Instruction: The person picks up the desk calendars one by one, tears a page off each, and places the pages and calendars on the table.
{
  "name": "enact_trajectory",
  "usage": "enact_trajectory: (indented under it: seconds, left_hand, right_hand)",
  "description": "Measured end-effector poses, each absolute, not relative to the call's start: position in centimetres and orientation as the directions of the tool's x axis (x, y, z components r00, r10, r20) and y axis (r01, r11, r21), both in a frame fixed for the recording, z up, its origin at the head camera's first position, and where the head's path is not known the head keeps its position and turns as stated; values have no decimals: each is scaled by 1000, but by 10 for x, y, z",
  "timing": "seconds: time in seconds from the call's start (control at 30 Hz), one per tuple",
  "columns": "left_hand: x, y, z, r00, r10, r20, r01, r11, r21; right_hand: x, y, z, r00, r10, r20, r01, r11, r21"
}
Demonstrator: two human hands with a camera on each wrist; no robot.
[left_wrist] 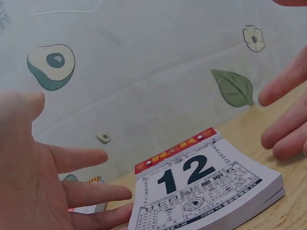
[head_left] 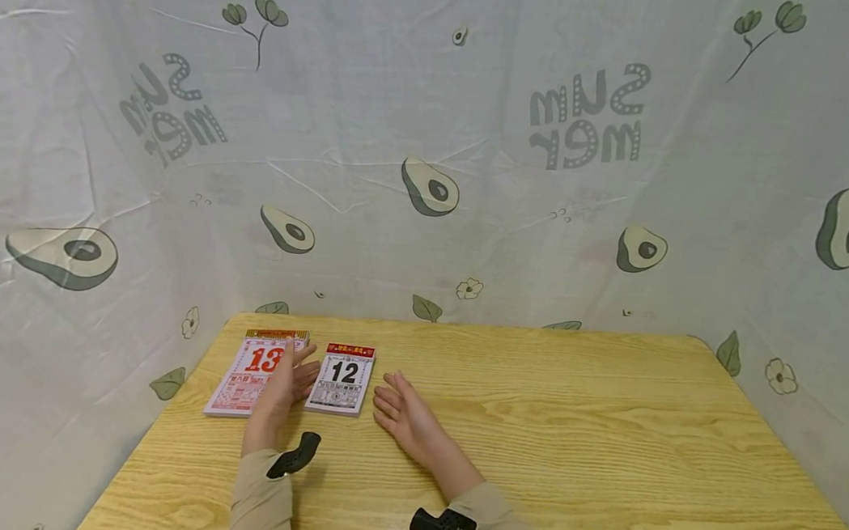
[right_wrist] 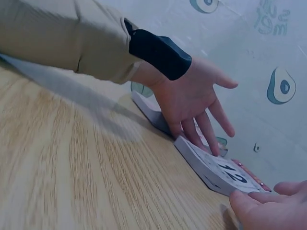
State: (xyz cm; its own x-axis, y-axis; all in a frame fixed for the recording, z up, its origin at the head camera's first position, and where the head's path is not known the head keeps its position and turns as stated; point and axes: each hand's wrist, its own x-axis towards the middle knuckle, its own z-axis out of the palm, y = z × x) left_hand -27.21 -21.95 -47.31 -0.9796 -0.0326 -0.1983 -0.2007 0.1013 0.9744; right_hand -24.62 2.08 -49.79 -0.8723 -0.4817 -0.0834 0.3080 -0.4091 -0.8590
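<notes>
A thick tear-off calendar with a red header and a black 12 lies on the table between my two hands. My left hand is at its left side, fingers spread and nearly straight, fingertips close to its edge in the left wrist view. Below and behind that hand lies a larger tear-off calendar with a red 13, partly covered by the hand. My right hand stands to the right of the smaller calendar, palm turned toward it, fingers loosely bent and holding nothing.
The wooden table runs out to the right of my hands. A pale curtain printed with avocados and leaves hangs along its back and sides. Dark wrist-worn pieces sit over both beige sleeves.
</notes>
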Motion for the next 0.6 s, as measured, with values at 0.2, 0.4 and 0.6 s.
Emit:
enact_trajectory:
  seconds: [0.2, 0.4, 0.6]
  left_hand:
    - [-272, -223, -473, -977, -25, -211, -211, 31, 977]
    - [-272, -222, -472, -974, -17, -226, -225, -54, 973]
    - [-274, -219, -474, -964, -35, -263, -258, -104, 961]
  right_hand:
    - [-246, 9, -498, -869, -483, -106, 353, -456, -817]
    - [-247, 5, -499, -871, -477, -120, 380, -496, -781]
    - [-247, 8, -500, -865, -486, -125, 398, -511, -762]
